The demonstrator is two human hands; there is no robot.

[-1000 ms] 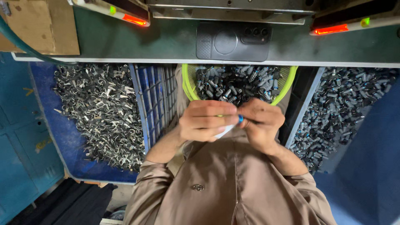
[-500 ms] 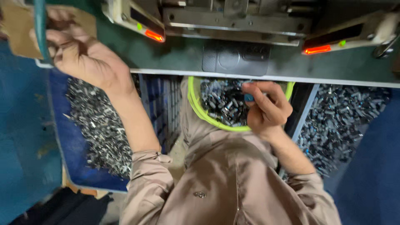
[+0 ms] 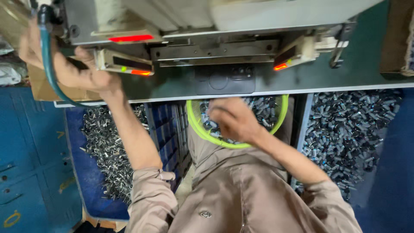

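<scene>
**Head view: left hand up at the machine, right hand down in the basket**

Head camera looks down on a grey-green press machine [image 3: 215, 26] standing on a dark green counter [image 3: 345, 69], with red lights glowing along its front. Below the counter edge, a blue bin of silvery metal pieces [image 3: 103, 146] sits on the person's left and a heap of dark metal parts [image 3: 353, 125] on the right.

A second ago both hands met in front of the chest over a small piece; now they are apart. The left hand [image 3: 73, 71] has gone up beside a teal hose [image 3: 45, 64] and rests against the machine's left guard bar, fingers stretched out along it; whether they pinch anything cannot be told. The right hand [image 3: 233, 120] has dropped into the yellow-green basket [image 3: 196, 125] on the lap, fingers curled down among the small dark parts [image 3: 265, 110], their tips hidden.

Judging by this, one piece appears to have gone to the machine, and another is being picked.
</scene>
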